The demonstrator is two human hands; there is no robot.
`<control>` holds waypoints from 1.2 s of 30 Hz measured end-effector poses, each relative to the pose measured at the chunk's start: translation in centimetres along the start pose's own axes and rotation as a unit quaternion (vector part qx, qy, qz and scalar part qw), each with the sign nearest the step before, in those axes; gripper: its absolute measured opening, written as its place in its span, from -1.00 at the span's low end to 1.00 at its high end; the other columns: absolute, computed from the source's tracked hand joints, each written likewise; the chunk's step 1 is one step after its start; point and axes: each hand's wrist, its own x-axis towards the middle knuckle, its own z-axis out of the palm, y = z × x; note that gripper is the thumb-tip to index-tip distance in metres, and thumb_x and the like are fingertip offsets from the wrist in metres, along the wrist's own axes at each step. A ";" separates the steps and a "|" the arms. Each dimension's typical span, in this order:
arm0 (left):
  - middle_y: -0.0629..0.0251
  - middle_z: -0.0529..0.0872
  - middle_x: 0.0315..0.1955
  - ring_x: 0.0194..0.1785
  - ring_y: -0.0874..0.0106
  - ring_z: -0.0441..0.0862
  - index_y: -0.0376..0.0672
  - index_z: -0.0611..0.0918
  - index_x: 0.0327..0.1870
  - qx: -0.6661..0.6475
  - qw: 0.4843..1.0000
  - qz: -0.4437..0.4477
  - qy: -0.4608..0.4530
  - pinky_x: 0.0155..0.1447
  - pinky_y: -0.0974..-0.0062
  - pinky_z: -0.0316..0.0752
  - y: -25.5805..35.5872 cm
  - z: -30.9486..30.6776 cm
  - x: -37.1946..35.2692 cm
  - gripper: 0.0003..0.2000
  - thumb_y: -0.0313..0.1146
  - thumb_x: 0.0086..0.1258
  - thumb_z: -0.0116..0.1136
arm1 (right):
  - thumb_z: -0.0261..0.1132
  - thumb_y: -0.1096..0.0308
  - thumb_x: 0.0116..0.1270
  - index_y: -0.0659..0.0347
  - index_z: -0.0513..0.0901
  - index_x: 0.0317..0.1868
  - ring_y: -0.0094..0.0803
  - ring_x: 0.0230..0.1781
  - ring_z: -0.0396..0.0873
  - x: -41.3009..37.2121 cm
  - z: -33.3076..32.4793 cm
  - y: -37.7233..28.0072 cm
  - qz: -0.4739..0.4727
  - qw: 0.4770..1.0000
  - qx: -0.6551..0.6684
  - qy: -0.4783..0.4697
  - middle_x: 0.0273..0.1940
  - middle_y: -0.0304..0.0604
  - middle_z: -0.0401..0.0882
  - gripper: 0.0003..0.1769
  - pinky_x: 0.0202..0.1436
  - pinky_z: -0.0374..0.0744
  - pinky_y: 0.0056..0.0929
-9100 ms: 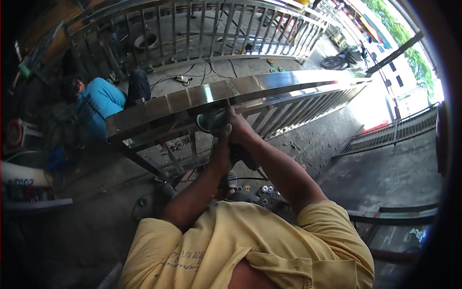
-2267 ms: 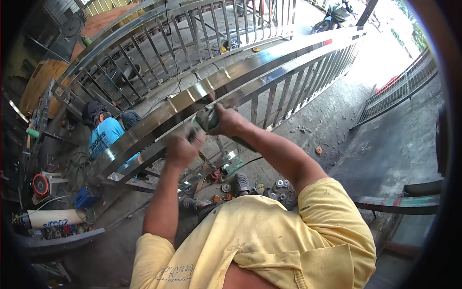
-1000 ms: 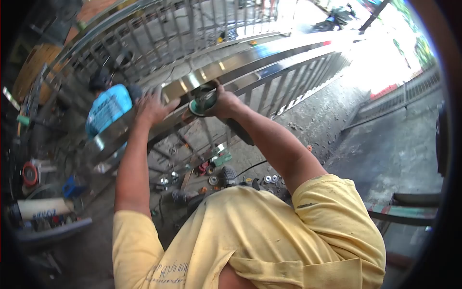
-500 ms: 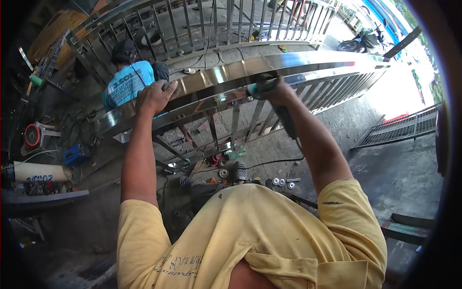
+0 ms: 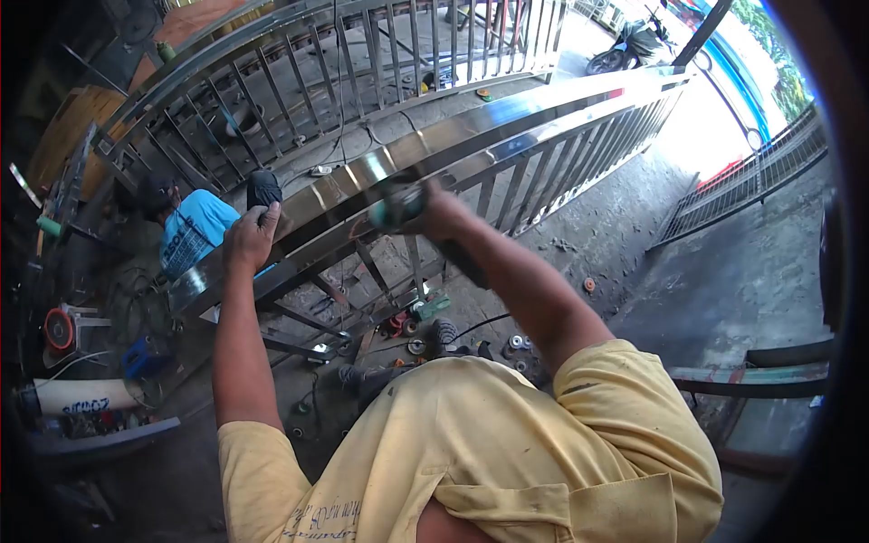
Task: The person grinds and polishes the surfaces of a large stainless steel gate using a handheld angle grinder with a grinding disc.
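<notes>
Polished steel railing [image 5: 434, 140]: The long, gently curved piece stretched from the lower left of the workspace to the bright upper right, passing in front of both hands. It looked heavy and rigid, likely hard to dent, with a glossy face that would probably slip under a dusty palm; its upper edge seemed the surest place to take hold.

Power tool [image 5: 391, 215]: The green-headed unit, blurred at the front, sat at the railing's near side, right of the left hand [image 5: 251, 237] and directly in the right hand [image 5: 442, 213]. Whether its head touched metal could not be told. It appeared hard-bodied and fairly weighty for one arm; the dark body behind the head looked the sound place to grip, with fingers clear of the front.

Right hand: Closed around the tool just behind its head, the forearm reaching up from a yellow sleeve [image 5: 615, 389].

Left hand: Set against the railing's upper edge near its left end, thumb raised, well apart from the tool. The far fingers were hidden, so how firmly it gripped could not be told.

Blue shirt [image 5: 201, 226]: A co-worker sat low beyond the railing, near the left hand.
</notes>
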 end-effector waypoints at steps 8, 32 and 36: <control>0.01 0.72 0.14 0.22 -0.01 0.64 -0.04 0.66 0.24 0.021 0.999 0.019 -0.015 0.29 0.10 0.49 0.7 -0.8 -0.5 -0.31 0.38 0.43 -0.04 | 0.65 -0.03 -0.01 0.48 0.37 0.33 -0.25 -0.05 0.68 1.1 -9.5 16.9 0.090 0.978 0.148 0.114 0.00 0.05 0.69 0.06 -0.02 0.65 -0.32; -0.16 0.54 0.34 0.42 0.02 0.50 -0.36 0.32 0.51 -0.321 0.910 0.150 -0.215 0.52 0.24 0.33 25.6 14.8 -9.7 -0.02 0.42 0.39 0.06 | 0.50 0.29 0.32 0.18 0.36 0.38 -0.37 -0.17 0.64 -6.6 -12.6 14.7 -0.136 0.851 0.501 0.082 -0.03 -0.10 0.61 -0.30 -0.12 0.68 -0.36; -0.04 0.65 0.13 0.18 0.08 0.65 -0.27 0.31 0.51 -0.564 0.778 0.082 -0.265 0.28 0.16 0.52 32.5 11.1 -10.2 0.02 0.55 0.36 -0.06 | 0.59 0.24 0.20 0.18 0.36 0.39 -0.35 -0.13 0.67 -4.7 -15.0 8.1 -0.229 0.928 0.268 0.119 -0.01 -0.10 0.66 -0.18 -0.08 0.66 -0.35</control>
